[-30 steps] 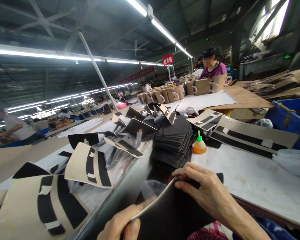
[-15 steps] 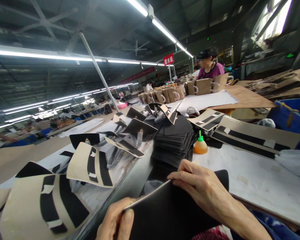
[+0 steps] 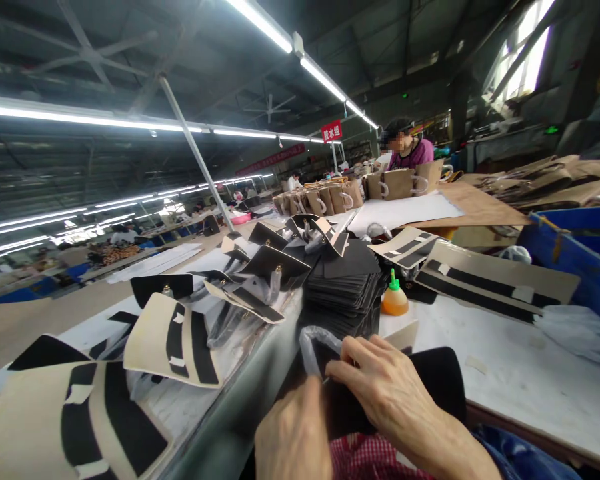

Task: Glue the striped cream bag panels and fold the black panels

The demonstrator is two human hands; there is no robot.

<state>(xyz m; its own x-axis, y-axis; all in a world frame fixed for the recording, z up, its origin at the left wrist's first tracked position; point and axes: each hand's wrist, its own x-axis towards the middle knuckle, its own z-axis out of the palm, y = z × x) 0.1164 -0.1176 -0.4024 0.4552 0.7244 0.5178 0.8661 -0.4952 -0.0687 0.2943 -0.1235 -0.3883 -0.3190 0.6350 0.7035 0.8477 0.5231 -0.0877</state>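
Observation:
A black panel [image 3: 347,408], seemingly a bag piece, lies low in front of me above my lap, with a loop handle [image 3: 309,352] wrapped in clear plastic rising at its far side. My right hand [image 3: 387,381] is closed on the panel beside the loop, fingers curled and pressed together. Blurred by motion, my left hand [image 3: 296,430] is at the panel's left part, a finger reaching the foot of the loop; its grip is unclear. Just beyond stands a stack of black panels [image 3: 343,293]. A squeeze bottle [image 3: 395,300] with a green tip and orange liquid is right of the stack.
Beige-backed flaps [image 3: 173,340] with black strips cover the left table. More striped panels [image 3: 500,277] lie on the right, near a crumpled white glove [image 3: 575,330]. A blue bin [image 3: 570,250] is at the far right. Beyond brown bags [image 3: 400,183], a co-worker [image 3: 415,150] sits.
The black panel has turned and dropped from its raised, edge-up pose, and the wrapped loop now shows more. My left hand has moved right, close to my right hand. The view has shifted slightly.

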